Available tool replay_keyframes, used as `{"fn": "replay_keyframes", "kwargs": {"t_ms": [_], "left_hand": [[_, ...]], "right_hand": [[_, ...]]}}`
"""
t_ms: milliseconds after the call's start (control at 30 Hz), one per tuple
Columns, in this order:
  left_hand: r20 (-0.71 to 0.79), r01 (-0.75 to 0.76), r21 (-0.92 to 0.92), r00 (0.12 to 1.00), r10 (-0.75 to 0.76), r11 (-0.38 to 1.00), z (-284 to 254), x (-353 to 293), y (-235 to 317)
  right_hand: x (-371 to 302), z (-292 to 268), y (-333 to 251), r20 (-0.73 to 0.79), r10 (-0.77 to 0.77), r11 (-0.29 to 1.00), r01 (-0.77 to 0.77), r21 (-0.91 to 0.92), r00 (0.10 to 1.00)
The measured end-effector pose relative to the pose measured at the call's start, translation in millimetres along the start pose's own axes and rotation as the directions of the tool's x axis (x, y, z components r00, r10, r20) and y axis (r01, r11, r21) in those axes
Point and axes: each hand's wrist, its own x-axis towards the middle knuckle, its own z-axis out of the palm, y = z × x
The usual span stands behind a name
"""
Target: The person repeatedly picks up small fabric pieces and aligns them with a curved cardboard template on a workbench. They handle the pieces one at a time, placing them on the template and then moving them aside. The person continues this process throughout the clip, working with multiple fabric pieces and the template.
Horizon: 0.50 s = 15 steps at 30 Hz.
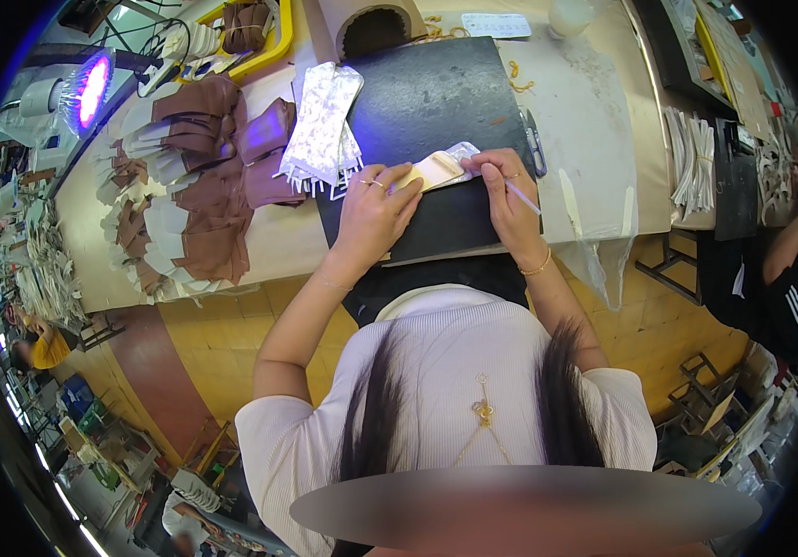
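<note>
Pressing down on the left end of a cream piece (438, 171), the fingers of the left hand (376, 212) lay bent close together. Whether its thumb clamped the piece from below could not be told, so the state of that grip was unclear. The right hand (513, 206) had its grip drawn together, thumb and forefinger pinched on a slim whitish tool (524, 198), whose lower end stuck out beneath the fingers. The cream piece lay between the two hands, over the near part of a black mat (427, 102), with a shiny whitish piece (462, 151) just beside its far right end.

A fanned stack of whitish patterned pieces (326, 116) overlapped the mat's left edge. Farther left, heaps of brown pieces (218, 218) with pale parts were spread on the paper-covered surface (278, 246), and beyond them stood a yellow tray (278, 51). A lit lamp (94, 90) shone violet at the far left. Along the mat's right edge lay a slender tool (535, 147), and a clear plastic sheet (594, 130) draped over the front edge. Past it lay a bundle of white strips (694, 172), near a person (775, 288) in dark clothing.
</note>
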Motion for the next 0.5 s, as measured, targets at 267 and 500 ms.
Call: {"fn": "replay_keyframes", "kwargs": {"t_ms": [267,500], "left_hand": [[-0.009,-0.041,0.023,0.999,0.041,0.999,2.4,1.4,-0.7],[0.016,-0.071,0.054,0.997,0.070,0.996,0.3,2.7,-1.1]], "right_hand": [[1.0,-4.8,0.2,0.057,0.069,0.997,-0.068,-0.024,0.996],[4.1,-1.0,-4.4,0.018,0.042,0.998,-0.041,-0.050,0.999]]}}
